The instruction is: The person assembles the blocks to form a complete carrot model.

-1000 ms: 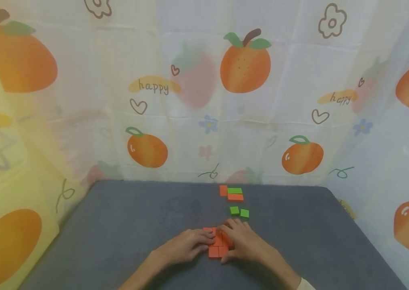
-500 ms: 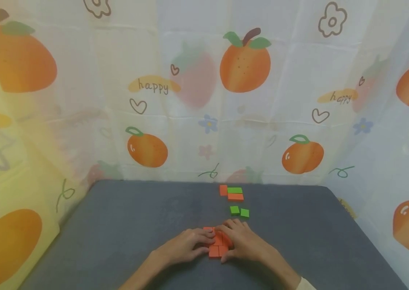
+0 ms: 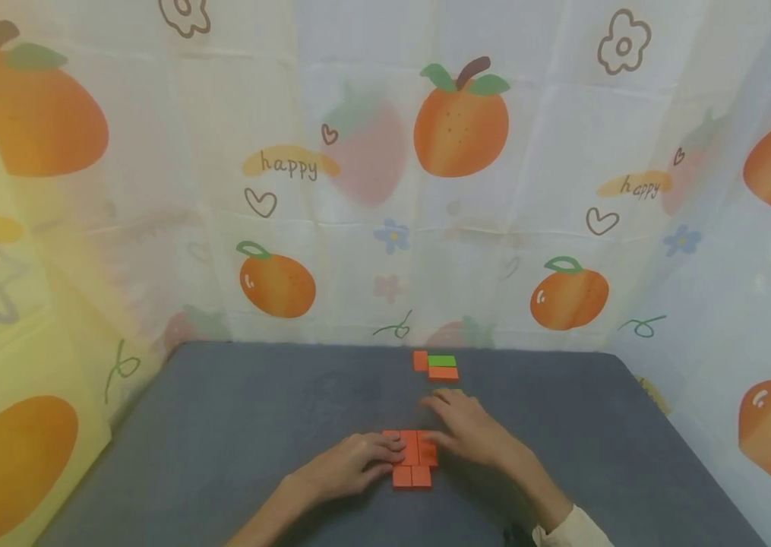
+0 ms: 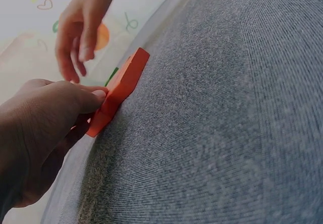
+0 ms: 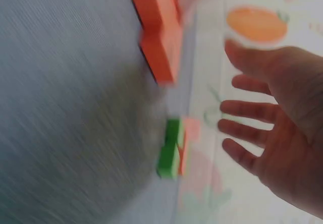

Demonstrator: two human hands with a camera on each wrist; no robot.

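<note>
Several flat orange blocks [image 3: 409,450] lie fitted together at the front middle of the table. My left hand [image 3: 354,460] holds their left side, thumb near the lower corner and fingers over the top; the left wrist view shows the thumb against an orange block [image 4: 123,80]. Beyond and to the right, my right hand [image 3: 470,429] hangs above the table with spread fingers and nothing held. Seen in the right wrist view, its palm [image 5: 298,118] faces the blocks, blurred. Two small green blocks [image 5: 171,148] stand beyond, mostly hidden by this hand in the head view.
Toward the table's back edge lie an orange square block [image 3: 420,361], a long green block [image 3: 442,361] and a long orange block [image 3: 443,373], side by side. A fruit-printed curtain [image 3: 358,266] encloses the dark grey table [image 3: 255,410].
My right hand has lifted off the orange blocks and moved away from me, over the small green ones, fingers opening. The left hand and the orange blocks stay put.
</note>
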